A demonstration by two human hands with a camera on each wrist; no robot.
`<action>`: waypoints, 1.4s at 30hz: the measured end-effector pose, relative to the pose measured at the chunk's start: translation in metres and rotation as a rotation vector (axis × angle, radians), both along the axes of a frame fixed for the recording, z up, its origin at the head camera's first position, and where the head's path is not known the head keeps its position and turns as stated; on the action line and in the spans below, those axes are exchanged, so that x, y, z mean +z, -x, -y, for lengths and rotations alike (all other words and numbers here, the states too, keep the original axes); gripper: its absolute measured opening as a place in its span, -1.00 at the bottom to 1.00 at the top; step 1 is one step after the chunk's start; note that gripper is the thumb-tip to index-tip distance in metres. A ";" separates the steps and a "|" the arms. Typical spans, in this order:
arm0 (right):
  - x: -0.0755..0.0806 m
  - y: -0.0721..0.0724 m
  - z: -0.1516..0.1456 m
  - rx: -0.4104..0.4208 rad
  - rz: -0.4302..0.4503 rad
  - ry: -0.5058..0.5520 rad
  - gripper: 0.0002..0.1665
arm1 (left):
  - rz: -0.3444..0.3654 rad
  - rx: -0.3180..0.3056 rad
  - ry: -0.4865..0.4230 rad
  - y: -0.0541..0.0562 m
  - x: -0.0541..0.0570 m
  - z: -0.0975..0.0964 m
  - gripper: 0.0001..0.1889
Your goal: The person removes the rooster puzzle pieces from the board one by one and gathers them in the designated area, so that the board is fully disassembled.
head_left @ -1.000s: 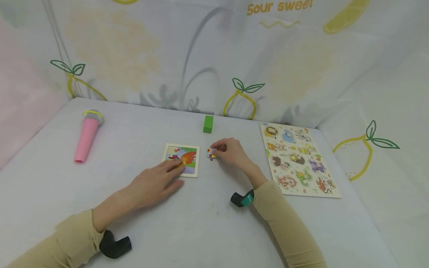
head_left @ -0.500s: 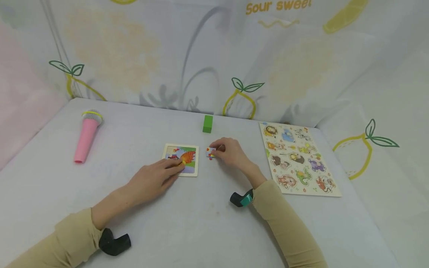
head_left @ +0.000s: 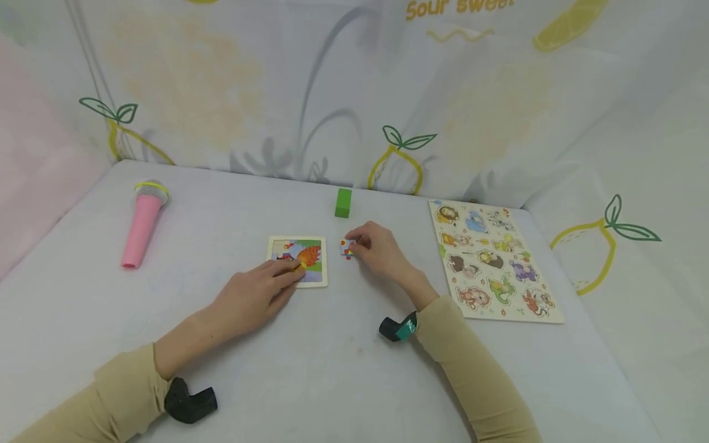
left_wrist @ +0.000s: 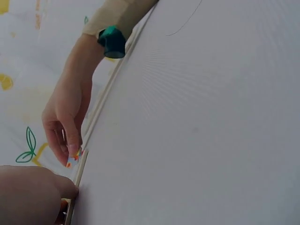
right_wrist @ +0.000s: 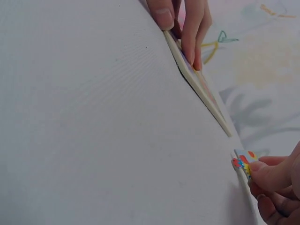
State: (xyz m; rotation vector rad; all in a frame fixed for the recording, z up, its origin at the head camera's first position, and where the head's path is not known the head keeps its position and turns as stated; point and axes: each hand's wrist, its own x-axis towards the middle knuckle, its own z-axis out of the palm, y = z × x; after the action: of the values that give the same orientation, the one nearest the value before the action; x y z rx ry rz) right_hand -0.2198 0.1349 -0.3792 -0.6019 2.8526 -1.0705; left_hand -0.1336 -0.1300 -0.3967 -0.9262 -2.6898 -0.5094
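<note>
In the head view, a small square jigsaw puzzle (head_left: 317,284) in a cream frame lies near the middle of the table. My left hand (head_left: 250,296) holds it by its near left part. In the right wrist view, the left thumb (right_wrist: 163,18) is at the frame's near edge and the fingers (right_wrist: 191,42) press on the picture, hiding part of it. Just right of the frame, my right hand (head_left: 382,251) pinches a small colourful jigsaw piece (right_wrist: 243,159) between thumb and fingers. Red, yellow and light blue show on the piece, apart from the frame.
A green block (head_left: 343,203) stands behind the jigsaw piece. On the right lies a large animal puzzle board (head_left: 482,307). A pink toy microphone (head_left: 143,227) lies at the left, and a printed cloth (head_left: 221,80) hangs behind the table.
My left thumb has drawn in from the table to the puzzle's frame. The right hand keeps its pinch on the jigsaw piece and has scarcely moved.
</note>
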 end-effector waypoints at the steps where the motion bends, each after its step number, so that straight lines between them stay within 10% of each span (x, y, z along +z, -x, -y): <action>1: 0.000 0.000 0.000 -0.004 -0.008 0.003 -0.73 | -0.002 -0.003 0.002 0.001 0.000 0.001 -0.62; 42: -0.010 0.003 0.000 0.049 -0.072 -0.112 -0.76 | 0.002 0.004 -0.016 0.002 -0.001 0.002 -0.63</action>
State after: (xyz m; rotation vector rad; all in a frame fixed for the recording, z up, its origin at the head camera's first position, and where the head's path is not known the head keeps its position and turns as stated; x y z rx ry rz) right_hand -0.2225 0.1347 -0.3896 -0.7114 2.9178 -0.8936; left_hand -0.1354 -0.1317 -0.3973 -0.9158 -2.6853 -0.5304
